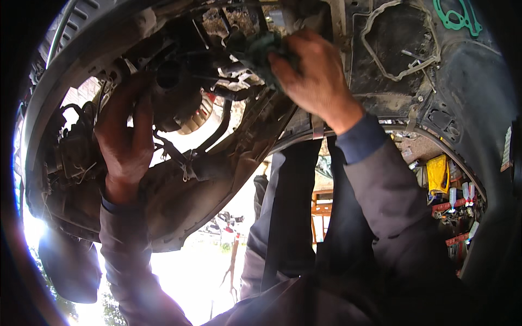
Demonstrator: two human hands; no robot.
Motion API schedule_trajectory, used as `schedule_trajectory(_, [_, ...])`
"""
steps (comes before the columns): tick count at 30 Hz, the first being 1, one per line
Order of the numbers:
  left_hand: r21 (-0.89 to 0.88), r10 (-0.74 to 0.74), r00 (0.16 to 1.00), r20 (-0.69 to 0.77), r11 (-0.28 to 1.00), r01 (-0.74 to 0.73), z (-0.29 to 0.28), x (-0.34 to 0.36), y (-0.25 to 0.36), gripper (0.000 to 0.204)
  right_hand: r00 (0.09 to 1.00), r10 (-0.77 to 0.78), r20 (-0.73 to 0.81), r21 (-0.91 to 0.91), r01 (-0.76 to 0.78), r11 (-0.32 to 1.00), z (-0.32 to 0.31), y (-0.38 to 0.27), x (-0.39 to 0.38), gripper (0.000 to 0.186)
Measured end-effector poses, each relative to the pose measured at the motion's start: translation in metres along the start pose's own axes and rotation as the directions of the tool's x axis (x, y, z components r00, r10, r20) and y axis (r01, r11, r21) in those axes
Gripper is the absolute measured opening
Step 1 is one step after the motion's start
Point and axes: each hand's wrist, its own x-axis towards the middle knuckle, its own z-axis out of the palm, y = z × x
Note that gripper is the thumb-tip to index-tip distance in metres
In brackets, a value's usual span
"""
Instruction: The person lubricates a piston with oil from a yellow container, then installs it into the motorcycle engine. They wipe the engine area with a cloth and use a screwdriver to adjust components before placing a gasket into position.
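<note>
My right hand (321,76) grips a bunched dark green cloth (266,57) over the machinery at the upper middle. The thumb and fingers are closed on it, and the cloth presses among dark hoses and metal parts. On the left, my left hand (128,127) reaches up with its fingers bent against the side of a dark round part (176,95) that has a round opening. Shadow hides the fingertips there. Below that part runs a bent black hose (220,127). Both hands work inside a vehicle's engine bay.
A curved body edge (46,117) bounds the bay on the left. Upper right, an irregular gasket (372,49) and a green gasket (459,19) lie on a dark panel. Lower right, red-handled tools (457,205) and a yellow item (437,174) lie on the ground.
</note>
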Motion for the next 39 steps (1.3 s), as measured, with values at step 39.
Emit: schedule_trajectory(39, [0.061,0.390,0.852,0.348,0.898,-0.436,0.033,0.040,-0.013,0.030,0.801,0.368,-0.472,0.195,-0.312,0.930,-0.243,0.112,-0.190,0.016])
